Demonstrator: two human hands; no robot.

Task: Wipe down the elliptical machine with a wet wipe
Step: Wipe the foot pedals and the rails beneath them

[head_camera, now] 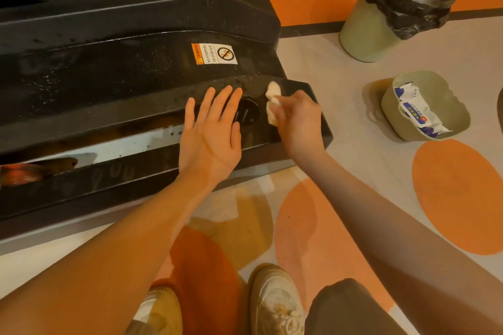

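The black plastic base of the elliptical machine fills the upper left, its surface glossy with wet streaks and carrying a warning sticker. My left hand lies flat on its lower ledge, fingers straight and spread, beside a round recessed cap. My right hand grips a crumpled white wet wipe and presses it against the ledge near the machine's right end.
A small green tub holding wipe packets sits on the floor at the right. Behind it stands a green bin lined with a black bag. My shoes are at the bottom on the patterned orange and grey floor.
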